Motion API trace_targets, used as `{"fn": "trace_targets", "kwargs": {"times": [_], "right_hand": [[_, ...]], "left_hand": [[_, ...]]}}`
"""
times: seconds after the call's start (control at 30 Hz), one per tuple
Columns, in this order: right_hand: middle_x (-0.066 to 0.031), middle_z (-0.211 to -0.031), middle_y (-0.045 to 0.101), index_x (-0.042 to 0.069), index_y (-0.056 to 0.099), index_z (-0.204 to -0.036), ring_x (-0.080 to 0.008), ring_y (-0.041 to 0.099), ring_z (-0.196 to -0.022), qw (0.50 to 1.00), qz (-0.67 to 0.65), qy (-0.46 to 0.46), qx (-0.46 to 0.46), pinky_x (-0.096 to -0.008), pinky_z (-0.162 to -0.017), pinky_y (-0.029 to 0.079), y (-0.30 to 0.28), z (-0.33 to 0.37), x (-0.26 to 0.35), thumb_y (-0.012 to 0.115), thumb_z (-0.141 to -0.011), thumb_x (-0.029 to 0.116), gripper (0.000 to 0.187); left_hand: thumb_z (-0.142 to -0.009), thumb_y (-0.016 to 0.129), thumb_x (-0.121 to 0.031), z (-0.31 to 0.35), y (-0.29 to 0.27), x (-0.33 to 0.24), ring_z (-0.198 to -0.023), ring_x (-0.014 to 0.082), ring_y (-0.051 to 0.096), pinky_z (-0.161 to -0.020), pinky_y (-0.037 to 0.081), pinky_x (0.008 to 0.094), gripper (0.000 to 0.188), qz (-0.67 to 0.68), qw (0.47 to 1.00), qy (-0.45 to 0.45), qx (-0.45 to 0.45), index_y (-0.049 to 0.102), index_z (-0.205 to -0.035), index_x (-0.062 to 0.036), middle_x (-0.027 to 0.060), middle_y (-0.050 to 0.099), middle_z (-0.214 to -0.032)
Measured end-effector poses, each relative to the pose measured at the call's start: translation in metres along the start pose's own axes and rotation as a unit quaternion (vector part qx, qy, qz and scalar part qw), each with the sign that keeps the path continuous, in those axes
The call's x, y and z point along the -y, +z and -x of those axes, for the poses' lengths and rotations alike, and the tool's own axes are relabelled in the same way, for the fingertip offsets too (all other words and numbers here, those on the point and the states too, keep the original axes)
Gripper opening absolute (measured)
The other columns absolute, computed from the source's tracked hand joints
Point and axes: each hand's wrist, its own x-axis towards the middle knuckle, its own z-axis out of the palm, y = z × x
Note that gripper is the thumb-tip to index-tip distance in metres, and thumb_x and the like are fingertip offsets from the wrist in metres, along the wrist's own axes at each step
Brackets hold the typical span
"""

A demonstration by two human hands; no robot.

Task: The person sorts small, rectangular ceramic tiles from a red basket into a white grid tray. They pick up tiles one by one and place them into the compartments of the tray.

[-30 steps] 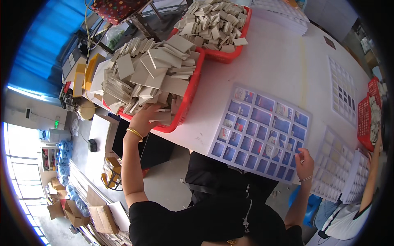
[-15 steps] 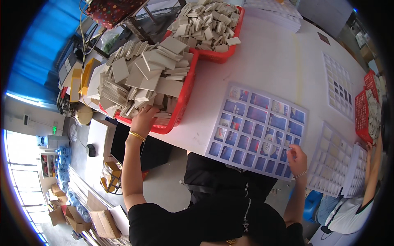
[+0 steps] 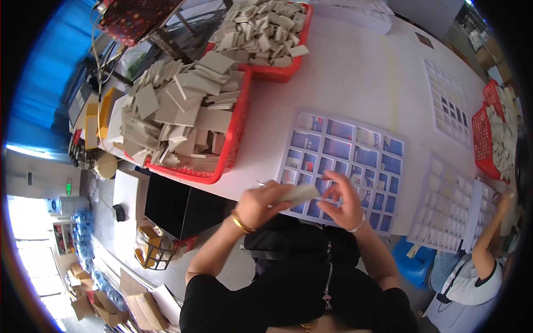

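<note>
At 10 o'clock from a blue-celled grid tray (image 3: 355,136) on a white table (image 3: 355,83), a red basket (image 3: 239,127) brims with pale tiles (image 3: 180,102); another red basket (image 3: 302,44), similarly heaped, stands at 11. At 8, a worker's left hand (image 3: 260,204) pinches a blurred pale tile (image 3: 302,194) over the tray's near edge; whether it is one piece or several cannot be told. At 6, the right hand (image 3: 344,202) has its fingers spread beside the tile's end, contact unclear. A paler grid tray (image 3: 444,213) lies between 3 and 4.
</note>
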Motion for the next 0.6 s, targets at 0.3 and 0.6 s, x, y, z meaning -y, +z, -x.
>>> {"fn": "trace_targets", "kwargs": {"times": [0.3, 0.6], "right_hand": [[-0.0031, -0.095, 0.057, 0.0, 0.058, -0.112, -0.0074, 0.058, -0.079, 0.987, -0.076, 0.125, -0.067, -0.0177, -0.06, 0.047, -0.023, 0.027, -0.052, 0.064, -0.086, 0.001, 0.027], [-0.0041, -0.089, 0.061, 0.0, 0.054, -0.115, -0.0075, 0.058, -0.078, 0.93, -0.122, 0.101, -0.332, -0.0221, -0.064, 0.051, -0.088, 0.009, -0.087, 0.063, -0.089, 0.009, 0.03]], "left_hand": [[-0.087, 0.065, -0.007, -0.031, 0.08, 0.024, -0.066, 0.0042, 0.057, -0.05, 0.042, 0.0186, 0.018, 0.492, 0.845, -0.194, 0.08, 0.061, -0.104, -0.0015, 0.0009, 0.062, -0.08], [-0.087, 0.058, -0.007, -0.14, 0.105, 0.058, -0.053, 0.0129, 0.059, -0.048, 0.045, 0.0268, 0.017, 0.245, 0.957, -0.15, -0.038, 0.058, -0.103, -0.0037, 0.0068, 0.063, -0.075]]}}
